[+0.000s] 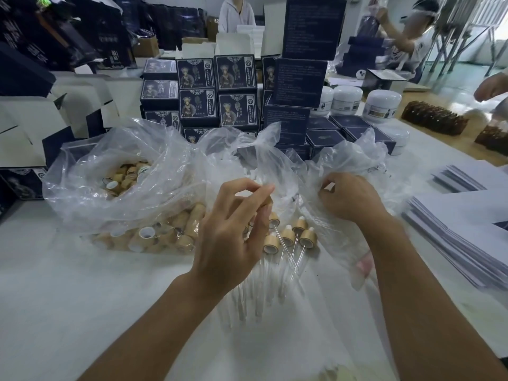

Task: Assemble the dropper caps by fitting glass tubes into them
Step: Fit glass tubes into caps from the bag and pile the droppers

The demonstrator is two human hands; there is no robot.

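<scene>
You are at a white tabletop (68,298) in a packing room, with other people working at the far side. Your left hand (233,235) is raised over the middle of the work area, its grip narrow: thumb and fingers pinch a bamboo-coloured dropper cap (268,202), only a corner of which shows past the fingertips. Just beneath and to the right of that hand lie the assembled droppers (291,237), several caps with white bulbs, their glass tubes pointing toward you. Nearer you, loose glass tubes (247,298) lie in a rough row on the tabletop. Your right hand (349,196) reaches into the clear plastic bag (357,160) on the right, its fingers curled; you cannot tell whether that grip holds anything, since the palm faces away. To the left sits another clear bag of bamboo caps (143,235), bulging and open at the top. Behind the bags stand stacked dark blue boxes (236,89) and white jars (382,104); white sheets (453,229) are piled at the right.
</scene>
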